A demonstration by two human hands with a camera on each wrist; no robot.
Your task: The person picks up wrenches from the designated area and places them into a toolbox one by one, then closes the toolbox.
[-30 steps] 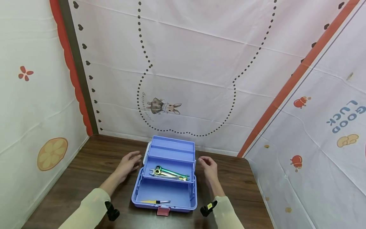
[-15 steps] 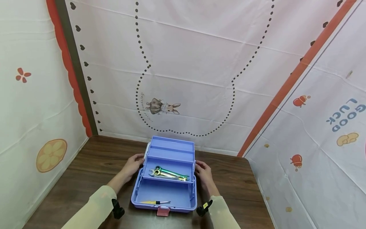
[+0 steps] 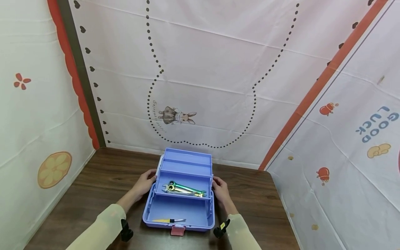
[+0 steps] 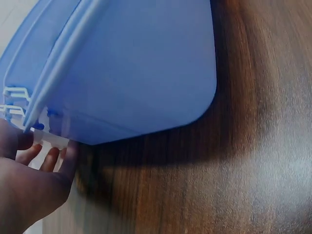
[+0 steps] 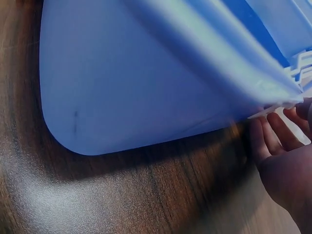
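A blue plastic toolbox (image 3: 178, 205) stands open, its trays fanned out toward the back. Several wrenches (image 3: 187, 188), green, gold and silver, lie in the lower tray. A screwdriver (image 3: 165, 221) with a yellow handle lies at the front of the bottom compartment. My left hand (image 3: 144, 182) grips the toolbox at its rear left corner, by the pale lid edge (image 3: 160, 166). In the left wrist view its fingers curl behind the hinge side. My right hand (image 3: 222, 191) holds the matching rear right corner, fingertips tucked behind the box in the right wrist view.
The toolbox rests on a dark wooden table (image 3: 250, 198). A printed white curtain (image 3: 212, 104) hangs behind the table, with more cloth at left and right. A pink latch (image 3: 177, 230) hangs from the toolbox's front.
Both hands have moved inward from beside the toolbox to its rear corners and taken hold there. The toolbox, its trays and the tools stay as they were.
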